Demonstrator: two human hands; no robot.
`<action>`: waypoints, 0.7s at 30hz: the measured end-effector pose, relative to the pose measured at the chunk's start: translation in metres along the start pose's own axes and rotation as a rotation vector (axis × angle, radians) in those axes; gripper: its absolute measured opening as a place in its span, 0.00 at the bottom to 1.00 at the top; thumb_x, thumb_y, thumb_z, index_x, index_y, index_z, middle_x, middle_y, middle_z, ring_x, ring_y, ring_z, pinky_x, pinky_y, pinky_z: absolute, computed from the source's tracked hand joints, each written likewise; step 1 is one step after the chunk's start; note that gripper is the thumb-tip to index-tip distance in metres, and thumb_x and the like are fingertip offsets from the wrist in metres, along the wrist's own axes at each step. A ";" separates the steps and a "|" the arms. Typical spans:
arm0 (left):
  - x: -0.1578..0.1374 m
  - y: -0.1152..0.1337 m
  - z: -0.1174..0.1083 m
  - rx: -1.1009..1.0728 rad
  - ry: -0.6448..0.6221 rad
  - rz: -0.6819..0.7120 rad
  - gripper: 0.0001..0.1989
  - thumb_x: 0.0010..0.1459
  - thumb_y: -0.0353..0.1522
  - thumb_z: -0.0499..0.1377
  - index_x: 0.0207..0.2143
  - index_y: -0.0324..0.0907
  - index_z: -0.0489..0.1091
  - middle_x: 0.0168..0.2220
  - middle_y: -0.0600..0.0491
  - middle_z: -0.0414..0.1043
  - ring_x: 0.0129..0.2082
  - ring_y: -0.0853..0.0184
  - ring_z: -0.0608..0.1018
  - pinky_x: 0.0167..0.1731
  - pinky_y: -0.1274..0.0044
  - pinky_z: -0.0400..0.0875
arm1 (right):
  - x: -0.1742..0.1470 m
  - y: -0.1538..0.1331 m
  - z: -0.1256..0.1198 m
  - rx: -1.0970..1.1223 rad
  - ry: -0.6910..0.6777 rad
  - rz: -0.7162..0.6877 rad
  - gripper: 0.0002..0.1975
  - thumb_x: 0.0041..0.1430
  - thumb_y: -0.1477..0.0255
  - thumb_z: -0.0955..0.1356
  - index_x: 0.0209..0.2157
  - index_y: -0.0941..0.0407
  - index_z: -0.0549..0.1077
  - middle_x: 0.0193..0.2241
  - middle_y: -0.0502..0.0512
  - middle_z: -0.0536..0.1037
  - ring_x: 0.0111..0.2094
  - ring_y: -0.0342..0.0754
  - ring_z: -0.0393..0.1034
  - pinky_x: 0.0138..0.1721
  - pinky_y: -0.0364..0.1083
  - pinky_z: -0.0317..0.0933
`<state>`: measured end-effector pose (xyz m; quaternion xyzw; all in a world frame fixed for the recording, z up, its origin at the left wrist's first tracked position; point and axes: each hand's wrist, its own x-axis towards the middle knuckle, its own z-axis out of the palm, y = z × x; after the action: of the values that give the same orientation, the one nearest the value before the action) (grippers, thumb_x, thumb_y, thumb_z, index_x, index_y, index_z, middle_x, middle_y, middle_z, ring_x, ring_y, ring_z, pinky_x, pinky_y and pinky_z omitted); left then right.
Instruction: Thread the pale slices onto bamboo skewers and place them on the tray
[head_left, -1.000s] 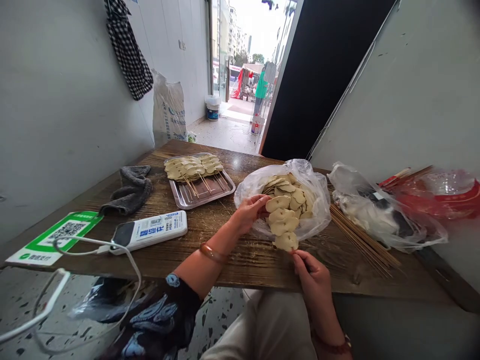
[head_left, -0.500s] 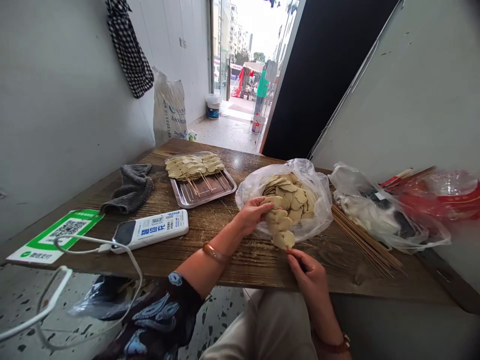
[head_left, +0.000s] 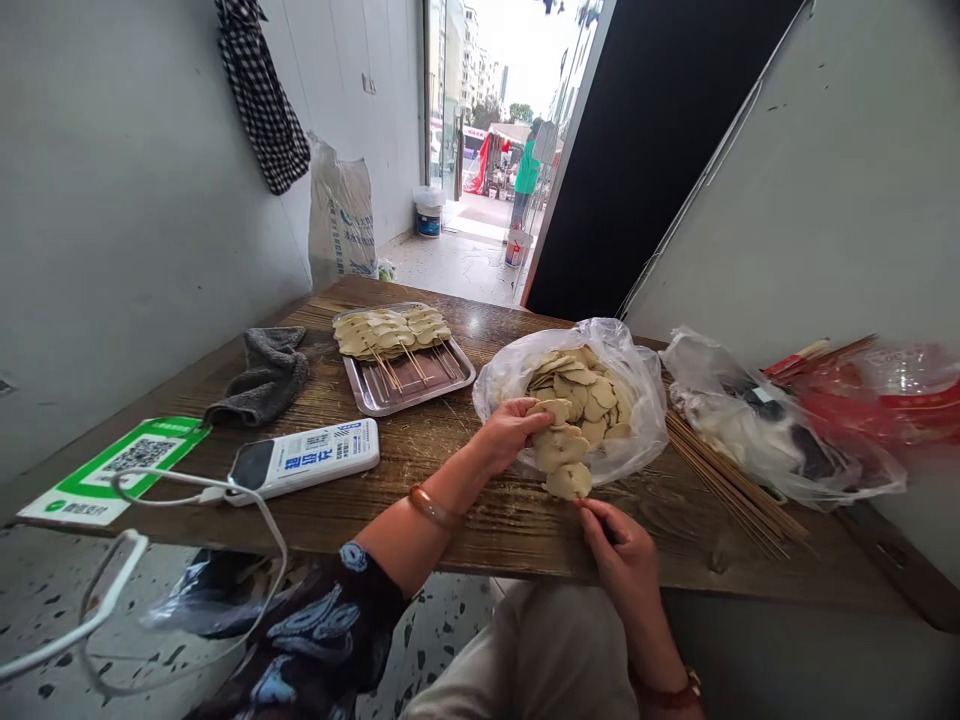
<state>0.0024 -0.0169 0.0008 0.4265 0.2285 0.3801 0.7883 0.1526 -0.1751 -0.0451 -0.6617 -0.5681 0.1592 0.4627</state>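
Note:
Over the near edge of a plastic bag [head_left: 646,430], my left hand [head_left: 511,432] pinches a thin, pale, roundish food slice [head_left: 555,408] at the top of a short row of threaded slices [head_left: 564,450]. Below the row, my right hand [head_left: 616,545] grips the lower end of the skewer that carries them; most of the stick is hidden by slices and fingers. Many loose slices [head_left: 581,385] of the same kind fill the open bag. A bundle of bare wooden skewers [head_left: 731,485] lies right of the bag.
Filled skewers [head_left: 390,332] rest on a metal tray [head_left: 375,400] at the back left. A grey cloth [head_left: 262,375], a white power bank [head_left: 307,458] with a cable and a QR card [head_left: 124,465] lie left. Clear and red plastic bags [head_left: 877,405] occupy the right end.
The upper slices have shifted slightly on the skewer, and my left hand has moved a touch right. My right hand keeps its grip at the lower end.

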 end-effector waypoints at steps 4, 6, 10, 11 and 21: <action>0.000 0.001 -0.001 -0.026 0.032 0.011 0.22 0.38 0.39 0.72 0.34 0.34 0.75 0.28 0.49 0.77 0.25 0.70 0.76 0.26 0.81 0.68 | 0.001 0.001 0.001 0.006 -0.018 -0.006 0.13 0.59 0.62 0.66 0.36 0.54 0.80 0.36 0.56 0.83 0.38 0.52 0.77 0.40 0.47 0.69; 0.001 0.001 -0.002 -0.042 0.062 0.026 0.23 0.38 0.39 0.72 0.34 0.34 0.74 0.28 0.49 0.77 0.25 0.70 0.76 0.27 0.80 0.69 | 0.001 0.002 0.002 0.006 -0.032 -0.009 0.13 0.59 0.63 0.66 0.37 0.54 0.80 0.37 0.56 0.82 0.39 0.52 0.77 0.42 0.47 0.69; 0.001 0.003 -0.003 -0.035 0.058 0.032 0.25 0.40 0.41 0.71 0.39 0.34 0.74 0.30 0.48 0.77 0.26 0.69 0.76 0.27 0.80 0.69 | 0.001 0.005 0.002 -0.002 -0.050 0.008 0.14 0.59 0.62 0.66 0.37 0.54 0.80 0.37 0.56 0.83 0.38 0.52 0.77 0.41 0.47 0.69; 0.001 0.002 -0.003 -0.032 0.046 0.022 0.26 0.41 0.42 0.70 0.40 0.35 0.74 0.30 0.48 0.77 0.26 0.70 0.76 0.26 0.81 0.69 | 0.000 0.005 0.001 -0.002 -0.041 0.022 0.15 0.59 0.61 0.65 0.37 0.55 0.80 0.37 0.57 0.82 0.38 0.52 0.77 0.41 0.47 0.69; 0.002 -0.012 -0.007 -0.046 0.060 -0.007 0.27 0.33 0.41 0.73 0.33 0.33 0.74 0.26 0.51 0.74 0.21 0.74 0.71 0.23 0.81 0.63 | -0.004 0.016 -0.002 -0.055 -0.051 0.144 0.19 0.53 0.54 0.67 0.36 0.53 0.81 0.38 0.55 0.83 0.41 0.55 0.77 0.41 0.46 0.71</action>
<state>0.0031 -0.0158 -0.0132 0.3956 0.2449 0.3953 0.7920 0.1625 -0.1782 -0.0584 -0.7092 -0.5347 0.1932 0.4169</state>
